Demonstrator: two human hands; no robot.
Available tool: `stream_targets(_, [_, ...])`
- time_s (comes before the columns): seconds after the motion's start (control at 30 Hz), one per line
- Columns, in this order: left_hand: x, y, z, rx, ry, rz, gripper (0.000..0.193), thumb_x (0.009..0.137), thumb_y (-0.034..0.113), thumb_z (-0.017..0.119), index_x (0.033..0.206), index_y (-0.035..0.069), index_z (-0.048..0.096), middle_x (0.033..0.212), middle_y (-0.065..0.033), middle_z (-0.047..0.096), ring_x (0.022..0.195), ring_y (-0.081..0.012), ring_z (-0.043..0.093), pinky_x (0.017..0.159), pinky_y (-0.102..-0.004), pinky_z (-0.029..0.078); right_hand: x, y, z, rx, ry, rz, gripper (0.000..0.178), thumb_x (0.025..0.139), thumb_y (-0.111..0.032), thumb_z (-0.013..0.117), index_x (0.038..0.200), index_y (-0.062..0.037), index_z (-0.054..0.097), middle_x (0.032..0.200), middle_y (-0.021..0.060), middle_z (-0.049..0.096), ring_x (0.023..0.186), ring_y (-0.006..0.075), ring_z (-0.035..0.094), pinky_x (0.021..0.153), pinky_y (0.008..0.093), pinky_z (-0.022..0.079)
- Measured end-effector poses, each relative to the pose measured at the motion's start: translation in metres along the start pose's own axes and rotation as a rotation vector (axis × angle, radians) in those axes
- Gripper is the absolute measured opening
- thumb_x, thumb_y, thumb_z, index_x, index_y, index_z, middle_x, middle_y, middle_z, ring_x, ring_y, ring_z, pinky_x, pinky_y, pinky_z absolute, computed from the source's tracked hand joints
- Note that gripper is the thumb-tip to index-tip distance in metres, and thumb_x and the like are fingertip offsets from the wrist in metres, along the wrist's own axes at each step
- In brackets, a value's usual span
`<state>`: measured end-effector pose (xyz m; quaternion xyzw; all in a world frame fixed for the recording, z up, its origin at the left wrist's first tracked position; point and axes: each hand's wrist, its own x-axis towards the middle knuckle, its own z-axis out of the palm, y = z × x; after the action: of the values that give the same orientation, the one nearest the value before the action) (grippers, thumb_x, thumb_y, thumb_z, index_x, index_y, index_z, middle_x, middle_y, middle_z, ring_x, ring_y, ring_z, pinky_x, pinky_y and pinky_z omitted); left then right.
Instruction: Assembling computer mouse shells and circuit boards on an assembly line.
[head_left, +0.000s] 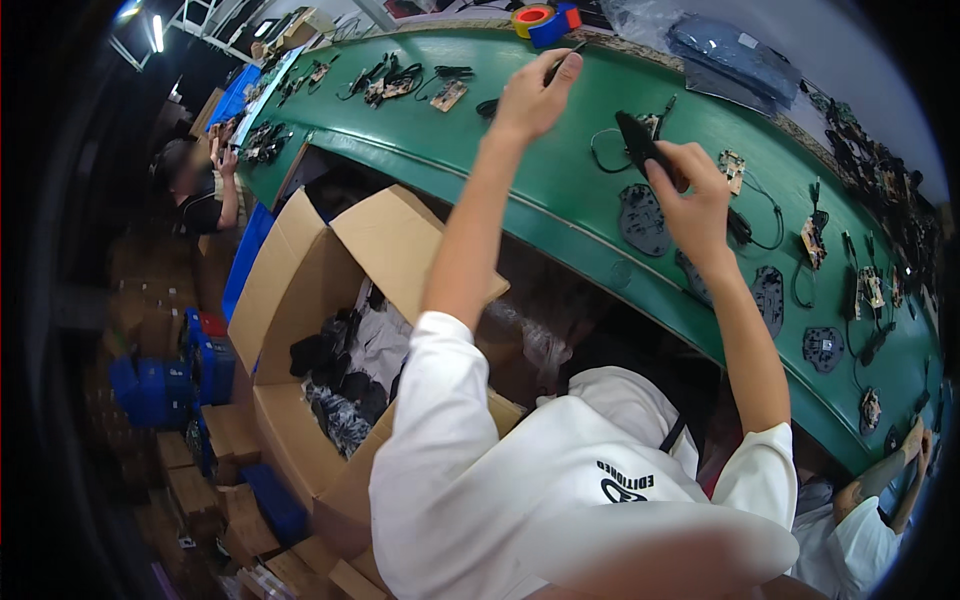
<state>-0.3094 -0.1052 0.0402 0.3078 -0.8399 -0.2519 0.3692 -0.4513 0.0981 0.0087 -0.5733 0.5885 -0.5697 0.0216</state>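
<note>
My left hand (528,102) is raised over the far part of the green workbench (590,95). Its fingers are closed on a thin dark object, mostly hidden, whose tip pokes out past the thumb. My right hand (697,200) grips a black curved plastic shell (636,140), held tilted above the bench. Just behind that shell lies a small circuit board (650,122) with a dark cable looping left. A dark grey molded housing (643,222) rests on the bench below and left of my right hand. Another circuit board (733,170) sits to its right.
More housings (823,348) and cabled boards (814,240) line the bench rightward. Tape rolls (533,20) and a plastic bag (730,55) lie at the back. An open cardboard box (285,285) with dark parts stands left. Co-workers sit far left (190,190) and lower right (860,545).
</note>
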Motion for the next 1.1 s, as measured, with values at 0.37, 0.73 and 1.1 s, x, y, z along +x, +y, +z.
stream_targets(0.37, [-0.069,-0.056,-0.031,0.697,-0.433,0.23,0.057,0.088,0.031,0.054,0.142,0.019,0.042,0.132,-0.0195,0.049,0.12,-0.0384,0.049,0.1,-0.0467,0.041,-0.051,0.005,0.024,-0.239,-0.399,-0.375,0.03,0.079,-0.023,0.071,0.103,-0.0073,0.064,0.092,0.0057,0.058,0.09,0.023,0.056,0.079,0.0362,0.042])
stream_targets(0.73, [-0.085,-0.092,-0.027,0.34,-0.326,0.269,0.033,0.084,0.015,0.064,0.117,0.008,0.064,0.111,-0.0178,0.062,0.103,-0.0327,0.059,0.089,-0.0399,0.046,-0.128,0.002,-0.156,-0.404,-0.077,0.086,0.015,0.078,-0.006,0.071,0.092,-0.0026,0.068,0.083,0.0097,0.063,0.079,0.0263,0.06,0.071,0.036,0.046])
stream_targets(1.1, [-0.017,-0.097,-0.051,0.413,-0.415,0.443,0.037,0.075,0.022,0.081,0.099,-0.001,0.065,0.083,-0.0073,0.06,0.064,-0.0195,0.051,0.063,-0.0334,0.045,-0.123,0.016,-0.178,-0.335,0.011,0.15,0.011,0.08,0.001,0.069,0.091,0.0015,0.067,0.079,0.0116,0.063,0.073,0.0255,0.061,0.067,0.0337,0.048])
